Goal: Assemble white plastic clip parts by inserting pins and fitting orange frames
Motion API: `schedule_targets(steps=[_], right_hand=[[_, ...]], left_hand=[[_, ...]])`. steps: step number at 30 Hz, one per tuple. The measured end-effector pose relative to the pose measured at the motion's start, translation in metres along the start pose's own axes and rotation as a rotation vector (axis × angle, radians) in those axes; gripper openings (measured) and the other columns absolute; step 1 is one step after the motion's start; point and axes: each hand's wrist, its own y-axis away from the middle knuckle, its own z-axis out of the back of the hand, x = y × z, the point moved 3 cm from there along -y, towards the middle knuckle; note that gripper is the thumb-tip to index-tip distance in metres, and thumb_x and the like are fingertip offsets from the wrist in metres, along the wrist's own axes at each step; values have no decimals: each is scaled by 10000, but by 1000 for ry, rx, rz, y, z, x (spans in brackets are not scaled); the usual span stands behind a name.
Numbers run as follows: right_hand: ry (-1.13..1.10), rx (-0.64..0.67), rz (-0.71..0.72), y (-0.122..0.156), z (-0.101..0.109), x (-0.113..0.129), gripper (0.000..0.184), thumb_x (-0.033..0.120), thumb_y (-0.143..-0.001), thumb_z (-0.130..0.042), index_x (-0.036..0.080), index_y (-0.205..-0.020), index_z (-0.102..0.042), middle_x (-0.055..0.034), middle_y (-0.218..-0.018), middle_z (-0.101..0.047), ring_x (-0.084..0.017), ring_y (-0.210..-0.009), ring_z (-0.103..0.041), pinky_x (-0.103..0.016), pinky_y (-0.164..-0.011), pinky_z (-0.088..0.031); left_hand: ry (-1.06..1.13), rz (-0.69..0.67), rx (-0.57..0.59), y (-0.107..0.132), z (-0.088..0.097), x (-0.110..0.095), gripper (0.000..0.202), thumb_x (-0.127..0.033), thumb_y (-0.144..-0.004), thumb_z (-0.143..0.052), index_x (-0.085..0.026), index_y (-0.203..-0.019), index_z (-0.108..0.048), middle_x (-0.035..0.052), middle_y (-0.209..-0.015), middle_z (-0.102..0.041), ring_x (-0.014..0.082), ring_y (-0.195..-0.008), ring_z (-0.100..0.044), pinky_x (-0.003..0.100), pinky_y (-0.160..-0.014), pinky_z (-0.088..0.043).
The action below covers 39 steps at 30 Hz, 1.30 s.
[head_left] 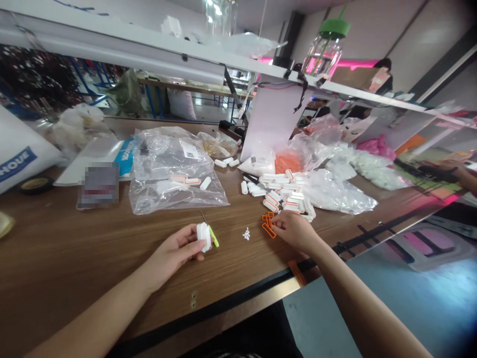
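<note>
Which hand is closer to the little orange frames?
Right. The right hand is just at the orange frames; the left hand is well off to their left, holding a white plastic piece.

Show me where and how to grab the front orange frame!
Probably pinch the orange frame by its near long edge, coming from the near left and above. It looks thin with an open middle, and that edge sits clear of the other frames, while the right hand crowds its right side.
</note>
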Motion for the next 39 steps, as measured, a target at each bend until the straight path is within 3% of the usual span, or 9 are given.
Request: schedule_targets(steps=[4, 12, 23, 33, 36, 39], right_hand=[[13, -6, -7, -1, 0, -1, 168, 215, -786, -563, 204, -721, -718, -27, -748, -675, -161, -711, -588, -253, -623, -360], [-41, -23, -96, -5, 0, -10, 247, 312, -836, -519, 196, -799, -735, -11, -690, -693, -147, -634, -609, -242, -568, -368], [81, -31, -226, -21, -3, -1, 160, 322, -728, -621, 198, -681, -711, -57, -643, -683, -195, -631, -613, -264, -548, -303], [-207, -146, -200, -10, 13, -10, 271, 388, -780, -564, 167, -686, -692, -25, -614, -643, -159, -605, -578, -253, -551, -385], [-323, -148, -154, -6, 15, 4, 334, 440, -801, -523, 159, -713, -681, -32, -642, -647, -150, -598, -569, -253, -556, -418], [-527, -96, -55, -1, 11, 40, 317, 436, -804, -538, 162, -710, -667, -33, -649, -651, -145, -593, -571, -252, -558, -435]], left_hand=[[-12, -4, 6, 0, 0, 1, 283, -366, -862, -666, -214, -1100, -643, 82, -1065, -668, 199, -937, -574, 278, -715, -450], [-29, -12, 15, 0, 0, 0, 294, -371, -873, -661, -192, -1104, -627, 100, -1088, -658, 203, -952, -573, 284, -725, -458], [-39, -25, 17, 1, -2, 0, 275, -371, -875, -660, -216, -1099, -628, 79, -1066, -671, 199, -948, -579, 287, -725, -455], [-28, -35, 29, 0, -3, -1, 269, -377, -874, -664, -208, -1080, -625, 80, -1075, -677, 197, -955, -588, 290, -727, -455], [-4, -26, 35, 1, -4, 0, 263, -363, -869, -676, -206, -1071, -617, 83, -1095, -679, 199, -992, -596, 285, -749, -461], [34, -13, 29, 1, -7, 0, 284, -347, -836, -715, -190, -1045, -605, 90, -1083, -677, 198, -986, -601, 274, -742, -472]])
